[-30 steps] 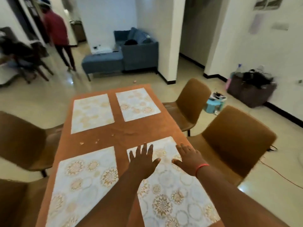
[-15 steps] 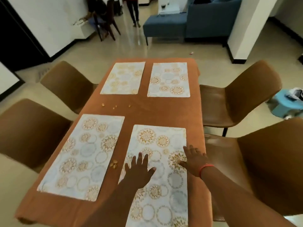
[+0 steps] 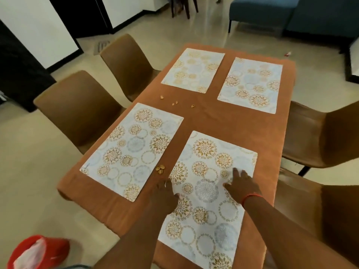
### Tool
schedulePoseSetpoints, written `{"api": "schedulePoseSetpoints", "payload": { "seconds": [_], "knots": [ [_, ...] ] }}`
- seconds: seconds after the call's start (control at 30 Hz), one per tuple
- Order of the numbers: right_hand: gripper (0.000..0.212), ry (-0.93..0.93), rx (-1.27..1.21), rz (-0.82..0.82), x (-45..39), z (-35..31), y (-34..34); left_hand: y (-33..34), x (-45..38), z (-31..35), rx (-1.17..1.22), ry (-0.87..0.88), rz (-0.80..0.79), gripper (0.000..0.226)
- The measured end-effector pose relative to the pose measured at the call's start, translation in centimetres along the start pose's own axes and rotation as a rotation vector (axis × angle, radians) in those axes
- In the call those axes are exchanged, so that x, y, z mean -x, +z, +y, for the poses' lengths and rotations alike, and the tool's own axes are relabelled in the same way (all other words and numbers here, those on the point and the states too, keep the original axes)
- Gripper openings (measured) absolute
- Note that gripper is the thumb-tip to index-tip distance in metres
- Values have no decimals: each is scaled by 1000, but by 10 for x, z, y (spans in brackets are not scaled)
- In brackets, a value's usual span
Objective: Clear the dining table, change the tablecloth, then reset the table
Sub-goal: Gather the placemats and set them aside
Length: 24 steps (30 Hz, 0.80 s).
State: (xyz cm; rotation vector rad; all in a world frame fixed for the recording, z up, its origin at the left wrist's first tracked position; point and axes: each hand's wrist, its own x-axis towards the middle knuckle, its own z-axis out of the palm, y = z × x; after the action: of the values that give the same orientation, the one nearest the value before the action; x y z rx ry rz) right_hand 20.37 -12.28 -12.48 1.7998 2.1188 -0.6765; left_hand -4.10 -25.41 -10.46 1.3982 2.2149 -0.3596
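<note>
Both hands down on the nearest placemat: left hand at its left edge, fingers curled; right hand flat, fingers spread. Nut shells just beyond the left fingertips, on the orange tablecloth. Three more placemats farther out. Red bin on the floor, lower left.

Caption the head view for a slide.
Both hands, left and right, on the nearest placemat of four on an orange tablecloth with scattered nutshells.

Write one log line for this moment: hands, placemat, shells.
left hand: on near-right placemat edge, fingers curled | right hand: flat on it | nut shells: on orange tablecloth | placemats: none lifted
</note>
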Motion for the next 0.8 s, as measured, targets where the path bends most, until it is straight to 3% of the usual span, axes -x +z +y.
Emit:
{"api": "schedulePoseSetpoints", "payload": {
  "seconds": [0.13,0.3,0.4,0.5,0.6,0.8],
  "knots": [
    [61,263,-226,58,-10,0,-5,6,-6,0,11,-92,82,73],
    [65,470,-577,70,-32,13,-12,7,-10,6,174,-212,66,76],
    [59,407,-796,22,-46,29,-19,3,-7,19,358,-312,58,77],
    [32,244,-841,-9,-49,37,-21,13,0,36,690,-432,59,68],
    [27,162,-933,-19,-39,46,-29,20,16,61,974,-518,117,63],
    [27,133,-1037,31,-29,87,-55,6,41,106,1137,-497,249,60]
  ]
}}
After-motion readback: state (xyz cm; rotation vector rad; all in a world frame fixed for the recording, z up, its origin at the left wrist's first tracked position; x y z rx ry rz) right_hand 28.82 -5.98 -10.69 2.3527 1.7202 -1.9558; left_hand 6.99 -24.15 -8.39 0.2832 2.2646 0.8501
